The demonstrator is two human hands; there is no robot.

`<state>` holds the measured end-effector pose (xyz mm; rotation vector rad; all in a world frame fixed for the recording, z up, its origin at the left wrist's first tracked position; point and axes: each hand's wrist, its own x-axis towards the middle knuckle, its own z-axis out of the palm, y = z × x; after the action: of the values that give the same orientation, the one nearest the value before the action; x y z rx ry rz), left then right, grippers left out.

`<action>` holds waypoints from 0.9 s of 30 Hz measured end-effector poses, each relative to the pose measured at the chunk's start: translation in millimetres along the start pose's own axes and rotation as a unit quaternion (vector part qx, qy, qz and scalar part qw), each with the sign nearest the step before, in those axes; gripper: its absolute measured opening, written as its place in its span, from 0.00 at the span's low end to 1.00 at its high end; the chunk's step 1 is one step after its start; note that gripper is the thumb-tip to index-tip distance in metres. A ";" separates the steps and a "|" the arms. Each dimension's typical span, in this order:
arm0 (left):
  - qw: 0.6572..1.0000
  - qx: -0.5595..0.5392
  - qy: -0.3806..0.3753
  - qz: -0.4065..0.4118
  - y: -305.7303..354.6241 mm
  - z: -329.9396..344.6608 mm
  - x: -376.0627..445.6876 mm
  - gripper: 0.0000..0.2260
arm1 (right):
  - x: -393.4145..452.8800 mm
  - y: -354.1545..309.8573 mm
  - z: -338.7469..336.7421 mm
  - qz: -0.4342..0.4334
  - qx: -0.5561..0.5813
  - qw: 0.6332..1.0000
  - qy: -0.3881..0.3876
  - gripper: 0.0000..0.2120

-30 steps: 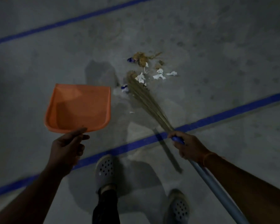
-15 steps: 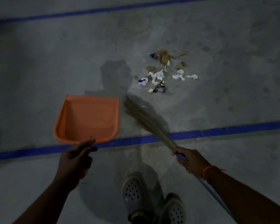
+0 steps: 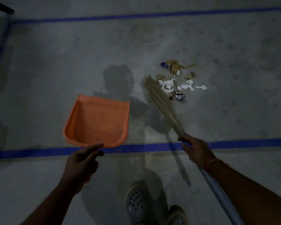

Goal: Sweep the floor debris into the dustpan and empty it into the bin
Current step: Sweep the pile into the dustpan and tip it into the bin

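Orange plastic sits in my left hand (image 3: 81,163): the dustpan (image 3: 97,122), gripped by its handle with my fingers curled round it and the forefinger laid out along the back rim. It hangs above the floor (image 3: 55,62), mouth pointing away from me, and it holds nothing I can make out beyond a dark speck or two near the back wall. My right hand (image 3: 195,151) is closed round the blue handle of the grass broom (image 3: 162,103), just below where the bristles are bound.

Half a second ago the bristle tips were drawn back well short of the debris (image 3: 177,82). Now they reach up along the left edge of the pile, just touching the nearest white paper scraps. A second ago they lay in much the same spot, so I take this as one more stroke in a run of gathering strokes rather than the final push. The pile looks a little tighter, with a silvery wrapper (image 3: 178,96) lying at its near side.

The scraps of paper, brown fibres and wrapper all lie on the concrete beyond the near blue line (image 3: 39,151), to the right of the pan and apart from it. Nothing has been collected yet, and no bin is in sight.
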<state>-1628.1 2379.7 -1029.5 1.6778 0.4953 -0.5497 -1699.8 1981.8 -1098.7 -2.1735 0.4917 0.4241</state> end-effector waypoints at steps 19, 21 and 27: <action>0.998 0.040 -0.044 -0.030 22.0 74.3 75.5 0.12 | 51.9 34.7 -105.2 0.065 0.032 0.995 0.065 0.10; 0.998 0.042 -0.044 -0.025 23.5 96.7 82.0 0.12 | 59.1 57.5 -127.5 0.070 0.020 0.995 0.071 0.11; 0.998 0.013 -0.036 -0.043 17.8 169.9 82.2 0.12 | 64.9 121.8 -182.0 0.092 0.032 0.991 0.093 0.12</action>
<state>-1566.5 2211.0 -1090.4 1.6601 0.5113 -0.6802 -1679.3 1754.4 -1103.4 -2.1238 0.8032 0.3027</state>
